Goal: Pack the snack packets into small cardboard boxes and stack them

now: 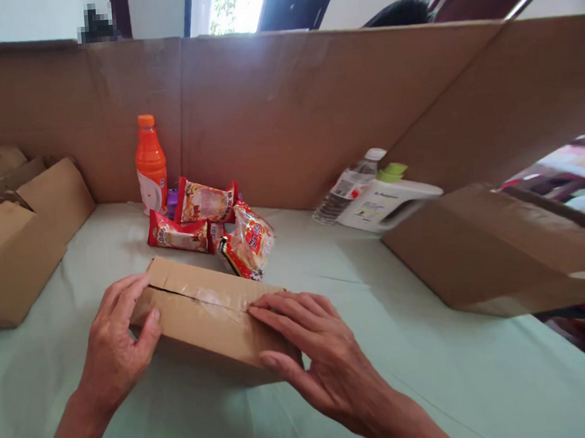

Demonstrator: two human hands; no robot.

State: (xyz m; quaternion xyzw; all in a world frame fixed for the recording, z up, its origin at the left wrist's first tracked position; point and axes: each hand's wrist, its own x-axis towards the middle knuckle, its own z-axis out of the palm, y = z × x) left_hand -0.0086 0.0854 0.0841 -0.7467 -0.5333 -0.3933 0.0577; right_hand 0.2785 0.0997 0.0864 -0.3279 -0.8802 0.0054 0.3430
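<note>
A small brown cardboard box (214, 321) sits on the table in front of me, its two top flaps meeting with a dark gap at the left of the seam. Clear tape shows along the middle of that seam. My left hand (122, 324) grips the left end, thumb near the front edge and fingers at the far corner. Over the right end lies my right hand (316, 347), fingers across the top and thumb at the front edge. Just behind the box are red snack packets (181, 235) and a clear-and-red food bag (249, 242).
An orange drink bottle (151, 165) stands against the cardboard wall (285, 113). Further right lean a clear water bottle (348, 188) and a white jug with a green cap (384, 202). Open cartons flank the table, one left (28, 244), one right (495, 251). Heads show beyond the wall.
</note>
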